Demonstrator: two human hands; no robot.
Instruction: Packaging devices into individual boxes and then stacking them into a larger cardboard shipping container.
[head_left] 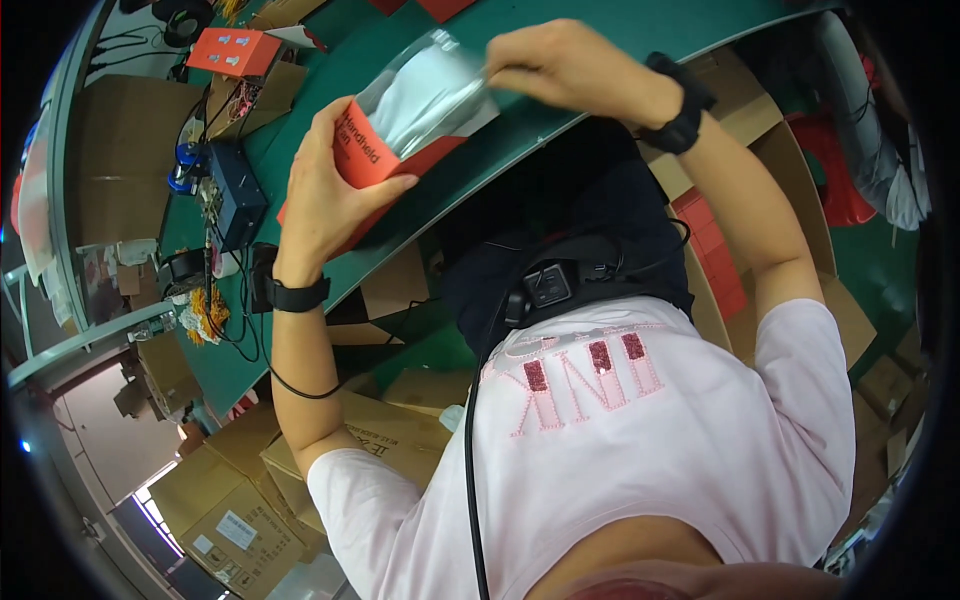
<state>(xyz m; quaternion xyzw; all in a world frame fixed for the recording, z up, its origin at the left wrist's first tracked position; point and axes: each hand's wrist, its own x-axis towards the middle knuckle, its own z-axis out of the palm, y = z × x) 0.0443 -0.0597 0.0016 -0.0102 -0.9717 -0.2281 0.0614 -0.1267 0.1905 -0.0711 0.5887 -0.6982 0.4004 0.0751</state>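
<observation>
Red box [365, 148], qty 1, clamped in left hand [320, 205] over the counter [525, 135]. 1 clear bag [425, 95], pale contents, sticks out its end between both hands. Hands apart; right hand [565, 65] blurred at bag edge, can't tell if gripping. 1 blue case [238, 200] left of left hand.

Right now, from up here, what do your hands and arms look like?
Both the left hand and right hand are bare, without gloves. Each wrist wears a black band, the left band and the right band. A thin black cable crosses the left forearm. The short sleeves are very pale pink.
</observation>
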